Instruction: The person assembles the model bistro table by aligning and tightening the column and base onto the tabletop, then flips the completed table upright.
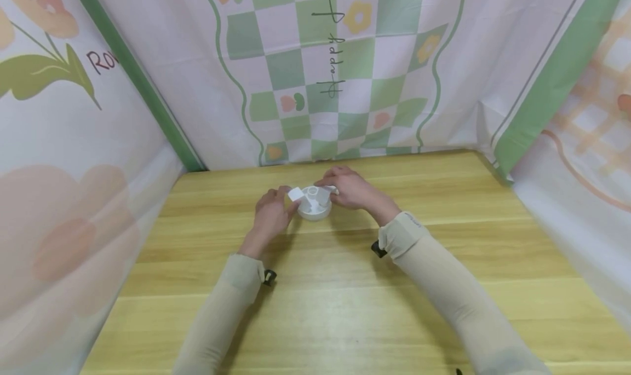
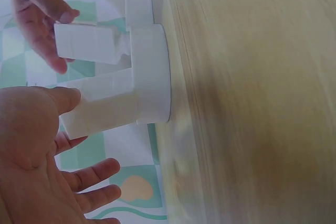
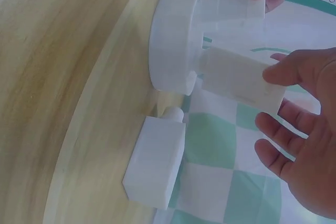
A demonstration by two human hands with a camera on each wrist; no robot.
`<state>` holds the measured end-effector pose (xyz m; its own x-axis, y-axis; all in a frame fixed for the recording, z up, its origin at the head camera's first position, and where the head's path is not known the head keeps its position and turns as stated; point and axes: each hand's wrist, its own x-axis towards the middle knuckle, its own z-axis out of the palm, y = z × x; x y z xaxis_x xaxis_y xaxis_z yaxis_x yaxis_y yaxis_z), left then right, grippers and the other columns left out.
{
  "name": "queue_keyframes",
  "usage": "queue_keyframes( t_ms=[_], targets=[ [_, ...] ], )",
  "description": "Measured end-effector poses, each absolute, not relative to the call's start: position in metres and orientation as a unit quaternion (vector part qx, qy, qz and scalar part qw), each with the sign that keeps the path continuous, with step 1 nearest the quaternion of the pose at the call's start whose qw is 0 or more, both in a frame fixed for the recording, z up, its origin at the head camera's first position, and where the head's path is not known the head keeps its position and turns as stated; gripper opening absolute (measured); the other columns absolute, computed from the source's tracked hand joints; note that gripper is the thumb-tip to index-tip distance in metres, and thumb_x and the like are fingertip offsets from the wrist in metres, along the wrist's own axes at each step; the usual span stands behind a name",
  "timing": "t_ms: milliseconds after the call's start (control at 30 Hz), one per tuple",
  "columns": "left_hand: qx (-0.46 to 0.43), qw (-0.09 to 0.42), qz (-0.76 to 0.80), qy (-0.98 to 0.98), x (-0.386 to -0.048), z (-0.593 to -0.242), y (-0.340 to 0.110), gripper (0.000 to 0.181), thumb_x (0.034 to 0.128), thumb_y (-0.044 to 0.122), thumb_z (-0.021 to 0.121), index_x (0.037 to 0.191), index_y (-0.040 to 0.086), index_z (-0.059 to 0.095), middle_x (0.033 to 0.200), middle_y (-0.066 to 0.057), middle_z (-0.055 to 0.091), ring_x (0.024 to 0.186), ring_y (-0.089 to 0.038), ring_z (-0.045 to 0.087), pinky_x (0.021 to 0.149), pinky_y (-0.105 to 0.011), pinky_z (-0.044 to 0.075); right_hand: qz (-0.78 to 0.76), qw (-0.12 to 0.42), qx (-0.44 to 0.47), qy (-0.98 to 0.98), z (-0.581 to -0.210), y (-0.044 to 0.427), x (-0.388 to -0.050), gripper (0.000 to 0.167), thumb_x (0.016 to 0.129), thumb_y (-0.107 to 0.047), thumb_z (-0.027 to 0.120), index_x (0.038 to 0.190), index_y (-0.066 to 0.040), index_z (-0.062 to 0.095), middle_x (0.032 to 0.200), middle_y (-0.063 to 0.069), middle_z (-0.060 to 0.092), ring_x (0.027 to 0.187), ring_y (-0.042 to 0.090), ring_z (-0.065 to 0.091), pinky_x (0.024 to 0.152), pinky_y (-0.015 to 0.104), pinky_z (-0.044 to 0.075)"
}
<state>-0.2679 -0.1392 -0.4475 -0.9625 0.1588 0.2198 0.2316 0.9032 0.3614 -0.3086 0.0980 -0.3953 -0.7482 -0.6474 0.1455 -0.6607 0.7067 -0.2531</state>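
Observation:
A round white dish (image 1: 314, 215) with a low wall stands on the table. My left hand (image 1: 270, 213) pinches a white rectangular bottle-like piece (image 2: 102, 103) between thumb and fingers; its lower end is at the dish. With thumb and fingers my right hand (image 1: 352, 190) grips a similar white piece (image 3: 241, 80), whose narrower end points down at the dish. Whether either piece touches the dish floor is hidden by the wall. Beside the dish lies a third white box-shaped piece (image 3: 155, 161) with a short round neck; neither hand touches it.
The wooden table (image 1: 325, 298) reaches back to a patterned cloth (image 1: 340, 90) hanging behind it. More printed cloth hangs along the left and right sides. A small dark object (image 1: 459, 371) shows at the table's near edge.

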Motion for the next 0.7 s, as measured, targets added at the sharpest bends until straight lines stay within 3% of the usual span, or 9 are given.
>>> queue_keyframes(
  t_ms=[233,333,533,700],
  targets=[
    [-0.100,0.093,-0.195,-0.971,-0.2673,-0.4461,-0.1390,0.052,0.1015,0.047,0.052,0.139,0.012,0.047,0.120,-0.021,0.062,0.111,-0.035,0.060,0.103,-0.048,0.046,0.108,0.061,0.345,-0.930,-0.3959,0.0961,-0.3086,0.045,0.092,-0.026,0.069,0.135,-0.016,0.061,0.120,0.013,0.065,0.112,0.034,0.062,0.095,0.052,0.051],
    [-0.099,0.095,-0.194,-0.971,-0.2673,-0.4454,-0.1395,0.051,0.1016,0.047,0.052,0.138,0.012,0.047,0.120,-0.021,0.062,0.111,-0.035,0.060,0.103,-0.048,0.046,0.097,0.082,0.358,-0.925,-0.3946,0.0976,-0.3088,0.042,0.091,-0.026,0.071,0.131,-0.016,0.064,0.115,0.011,0.068,0.105,0.032,0.065,0.090,0.049,0.053],
    [-0.100,0.101,-0.188,-0.972,-0.2673,-0.4467,-0.1406,0.050,0.1014,0.046,0.053,0.137,0.012,0.048,0.120,-0.021,0.062,0.112,-0.035,0.060,0.102,-0.048,0.047,0.099,0.067,0.402,-0.908,-0.3906,0.1001,-0.3092,0.041,0.088,-0.015,0.074,0.129,-0.016,0.067,0.120,0.010,0.069,0.113,0.031,0.063,0.097,0.049,0.052],
    [-0.097,0.085,-0.198,-0.972,-0.2674,-0.4475,-0.1398,0.050,0.1015,0.048,0.051,0.139,0.014,0.047,0.123,-0.021,0.061,0.115,-0.035,0.059,0.105,-0.050,0.045,0.075,0.059,0.391,-0.915,-0.3949,0.0989,-0.3110,0.042,0.093,-0.028,0.069,0.134,-0.018,0.063,0.112,0.010,0.068,0.107,0.030,0.064,0.094,0.048,0.052]
  ],
)
